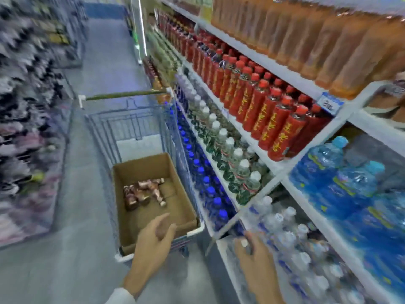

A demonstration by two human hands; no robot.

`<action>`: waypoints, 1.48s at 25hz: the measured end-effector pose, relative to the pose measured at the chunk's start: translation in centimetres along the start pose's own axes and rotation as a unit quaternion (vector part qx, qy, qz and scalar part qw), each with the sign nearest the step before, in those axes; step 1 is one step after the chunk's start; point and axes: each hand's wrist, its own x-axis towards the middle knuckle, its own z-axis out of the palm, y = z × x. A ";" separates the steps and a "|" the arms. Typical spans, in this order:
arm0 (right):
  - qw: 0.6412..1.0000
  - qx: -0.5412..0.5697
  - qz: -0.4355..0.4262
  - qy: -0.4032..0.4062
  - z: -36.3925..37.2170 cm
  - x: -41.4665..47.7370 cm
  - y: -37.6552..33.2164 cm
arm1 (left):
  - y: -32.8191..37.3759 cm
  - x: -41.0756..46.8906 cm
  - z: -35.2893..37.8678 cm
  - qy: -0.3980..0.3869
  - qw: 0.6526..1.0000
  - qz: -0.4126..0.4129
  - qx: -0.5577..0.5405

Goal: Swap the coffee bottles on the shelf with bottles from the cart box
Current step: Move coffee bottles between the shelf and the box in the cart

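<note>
A brown cardboard box [186,216] sits in a wire shopping cart [131,126] in the aisle. Several small brown coffee bottles [142,191] lie in a heap on the box floor. My left hand [153,244] hovers over the box's near edge with fingers loosely curled, holding nothing. My right hand [252,255] is by the lower shelf edge, and its fingers seem to curl round something small with a white top, blurred. The shelf [274,165] on the right carries rows of bottles. The frame is motion-blurred.
Red-capped red bottles [263,106] fill the middle shelf, with orange drinks [317,36] above. White-capped bottles [223,145] and blue-capped bottles [203,178] stand lower. Large blue water jugs [341,176] are at the right. Another blurred shelf [26,106] lines the left of the aisle.
</note>
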 end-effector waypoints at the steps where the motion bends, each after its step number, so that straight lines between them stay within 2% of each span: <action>1: 1.000 -0.005 0.005 -0.025 1.8 0.3 -0.7 | -1.3 0.4 -1.2 0.010 1.000 -0.018 -0.008; 7: 0.989 -0.052 -0.017 -0.134 10.0 2.9 -3.9 | -6.0 2.9 -5.8 0.050 0.993 -0.102 -0.039; 14: 0.968 -0.096 -0.018 -0.233 16.2 10.8 -6.4 | -7.9 9.4 -5.9 0.058 0.983 -0.175 -0.004; 20: 0.960 -0.101 0.005 -0.263 19.8 18.7 -8.4 | -8.7 21.0 -4.0 0.009 0.983 -0.181 0.043; 25: 0.960 -0.060 0.090 -0.259 22.9 21.6 -7.8 | -14.0 34.3 -0.9 -0.099 0.968 -0.153 0.173; 28: 0.957 -0.025 0.160 -0.242 25.9 21.3 -6.3 | -20.5 41.7 2.0 -0.199 0.927 -0.121 0.295; 30: 0.952 -0.004 0.204 -0.230 27.9 21.3 -5.1 | -25.4 45.6 4.7 -0.271 0.878 -0.071 0.387; 32: 0.949 -0.004 0.225 -0.221 29.5 22.0 -4.3 | -29.1 48.1 7.2 -0.320 0.815 -0.013 0.482; 34: 0.943 -0.017 0.241 -0.226 30.8 22.5 -3.0 | -32.1 49.9 9.1 -0.343 0.762 0.039 0.547; 37: 0.927 -0.026 0.256 -0.273 31.9 23.5 -2.1 | -34.1 51.4 11.2 -0.319 0.737 0.087 0.589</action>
